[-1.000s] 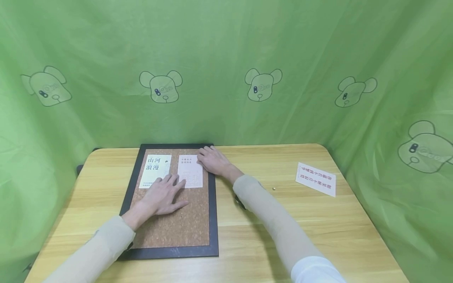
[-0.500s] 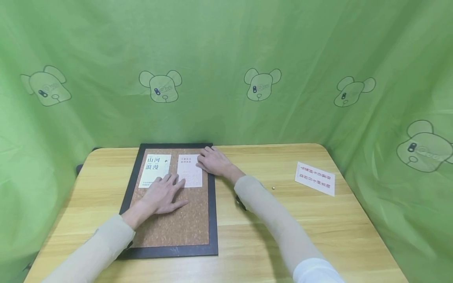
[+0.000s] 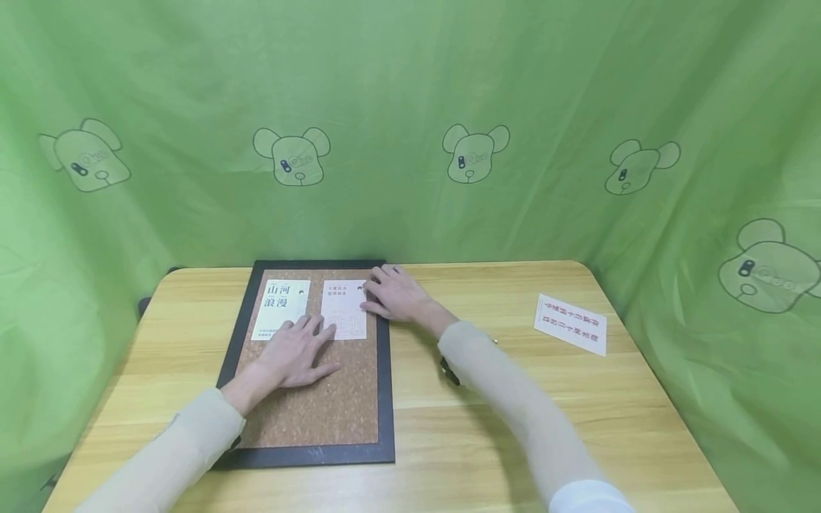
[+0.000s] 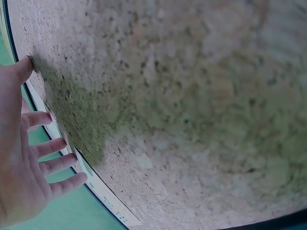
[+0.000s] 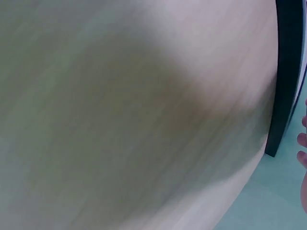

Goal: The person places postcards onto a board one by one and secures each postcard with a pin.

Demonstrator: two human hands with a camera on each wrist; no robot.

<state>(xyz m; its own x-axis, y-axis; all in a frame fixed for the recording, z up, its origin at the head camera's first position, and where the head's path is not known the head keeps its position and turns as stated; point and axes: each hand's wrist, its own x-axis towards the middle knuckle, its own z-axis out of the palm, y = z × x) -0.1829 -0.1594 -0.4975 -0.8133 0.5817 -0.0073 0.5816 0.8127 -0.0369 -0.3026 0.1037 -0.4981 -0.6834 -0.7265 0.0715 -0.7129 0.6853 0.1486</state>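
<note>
A framed cork board (image 3: 333, 413) lies on the table with two printed paper cards side by side on its upper half. The left card (image 3: 282, 310) has a thumbtack (image 3: 301, 293) near its upper right corner. The pinkish right card (image 3: 345, 310) bears a similar thumbtack (image 3: 360, 288) in the same corner. My left hand (image 3: 296, 354) rests on the cork, fingers spread over the cards' lower edges; in the left wrist view its fingers (image 4: 55, 147) look straight. Just right of the right card's tack, my right hand (image 3: 399, 293) hovers over the frame, fingers loosely bent, nothing visible in them.
A third card (image 3: 571, 324) with red print lies at an angle on the right of the wooden table (image 3: 487, 442). A small shiny piece (image 3: 495, 341), partly hidden by my right sleeve, sits between board and card. Green curtain (image 3: 398, 214) encloses the far side.
My right hand has drawn back to the right from the right card's corner, uncovering the thumbtack there. Its thumb has come away from the fingers. My left hand has stayed put.
</note>
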